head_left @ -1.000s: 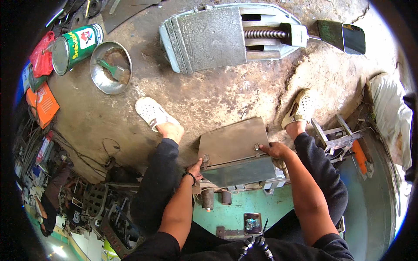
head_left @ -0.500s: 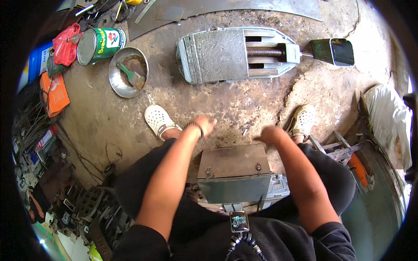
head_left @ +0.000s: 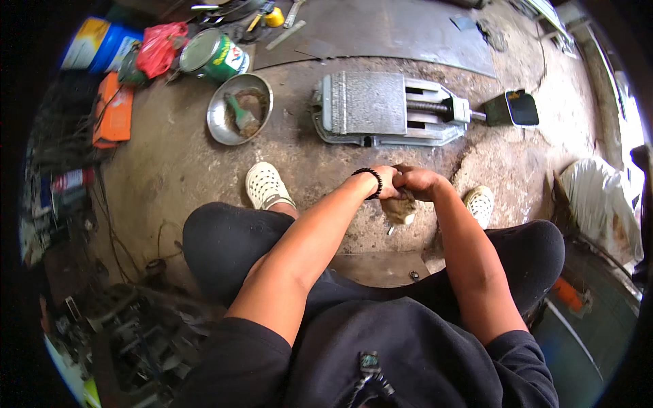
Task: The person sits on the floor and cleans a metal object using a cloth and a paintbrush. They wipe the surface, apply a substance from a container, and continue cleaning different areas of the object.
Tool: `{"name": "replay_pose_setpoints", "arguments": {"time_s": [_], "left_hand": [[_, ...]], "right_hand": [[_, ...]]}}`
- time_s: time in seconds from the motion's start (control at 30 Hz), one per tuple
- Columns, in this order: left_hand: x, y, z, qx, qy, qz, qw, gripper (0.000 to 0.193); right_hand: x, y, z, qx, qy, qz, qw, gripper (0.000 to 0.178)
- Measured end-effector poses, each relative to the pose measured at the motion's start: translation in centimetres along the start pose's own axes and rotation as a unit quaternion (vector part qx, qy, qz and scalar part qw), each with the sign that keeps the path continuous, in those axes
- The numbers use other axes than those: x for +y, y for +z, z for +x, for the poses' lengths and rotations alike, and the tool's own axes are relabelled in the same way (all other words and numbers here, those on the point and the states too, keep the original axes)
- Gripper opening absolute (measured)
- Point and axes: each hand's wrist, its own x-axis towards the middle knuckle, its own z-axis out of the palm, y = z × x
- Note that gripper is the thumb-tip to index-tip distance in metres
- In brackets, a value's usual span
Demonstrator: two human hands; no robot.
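Lg grey metal vise [head_left: 371, 105], flat-topped, on floor. Shiny round metal bowl [head_left: 217, 117] L of vise; dark square-mouthed container [head_left: 500, 111] by vise's R end. L hand [head_left: 387, 182] + R hand [head_left: 422, 181] together, wearer's side of vise, clamped on crumpled dirty-beige cloth [head_left: 399, 210].

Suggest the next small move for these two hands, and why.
I'd probably spread the tan, cloth-like bundle slightly between the left hand and the right hand. It looks bunched, both hands meet at its upper end, and the fingers partly hide each other, so the grip is hard to read. The vise lies farther out, apart from the hands.
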Motion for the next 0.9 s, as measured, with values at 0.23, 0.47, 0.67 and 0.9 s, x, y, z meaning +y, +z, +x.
{"name": "replay_pose_setpoints", "arguments": {"time_s": [0.23, 0.47, 0.67, 0.9], "left_hand": [[0.2, -1.6, -5.8, 0.081, -0.015, 0.101, 0.991, 0.067], [1.5, 1.0, -8.9, 0.003, -0.019, -0.011, 1.000, 0.060], [4.2, 2.1, -10.7, -0.095, -0.096, -0.119, 0.984, 0.052], [3.1, 2.7, -11.5, -0.034, -0.150, -0.050, 0.987, 0.058]], "right_hand": [[-1.6, 2.7, -7.1, 0.129, -0.024, -0.166, 0.977, 0.045], [3.5, 6.1, -10.0, 0.180, -0.026, -0.138, 0.974, 0.043], [4.7, 6.6, -11.0, 0.188, -0.110, -0.094, 0.971, 0.026], [5.3, 6.8, -8.9, 0.233, -0.112, -0.185, 0.948, 0.027]]}}
